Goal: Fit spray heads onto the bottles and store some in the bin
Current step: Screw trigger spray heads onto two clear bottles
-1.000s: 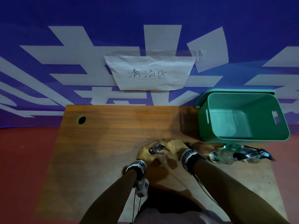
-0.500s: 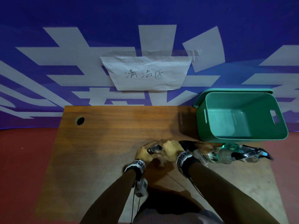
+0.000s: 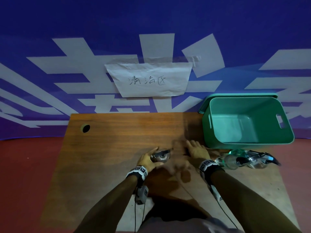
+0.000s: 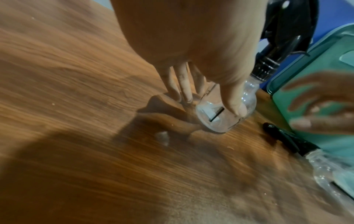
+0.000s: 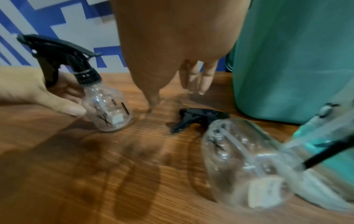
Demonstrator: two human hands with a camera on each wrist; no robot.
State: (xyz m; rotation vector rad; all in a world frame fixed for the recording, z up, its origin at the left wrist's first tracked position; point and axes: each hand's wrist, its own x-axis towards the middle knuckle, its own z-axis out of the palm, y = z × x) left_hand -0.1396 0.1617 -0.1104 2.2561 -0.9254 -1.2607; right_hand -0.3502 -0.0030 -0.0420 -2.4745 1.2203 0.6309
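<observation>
My left hand (image 3: 151,158) grips a clear bottle (image 3: 161,158) that stands upright on the wooden table (image 3: 117,140). A black spray head (image 5: 63,56) is fitted on the bottle's (image 5: 107,109) neck. In the left wrist view my thumb and fingers curl round the bottle (image 4: 226,112). My right hand (image 3: 193,146) hovers open just to its right, its fingers (image 5: 201,77) straight and holding nothing. Between it and the green bin (image 3: 206,132) lies another clear bottle (image 5: 239,151) on its side, with a black spray head (image 5: 197,116).
Several clear bottles with black spray heads (image 3: 242,159) lie in a heap in front of the bin, near the table's right edge. The bin holds nothing and its lid stands behind it. A cable hole (image 3: 86,128) is at the table's far left.
My right hand has let go of the spray head on the held bottle and moved right, opening up. The left hand still holds the bottle at the same spot.
</observation>
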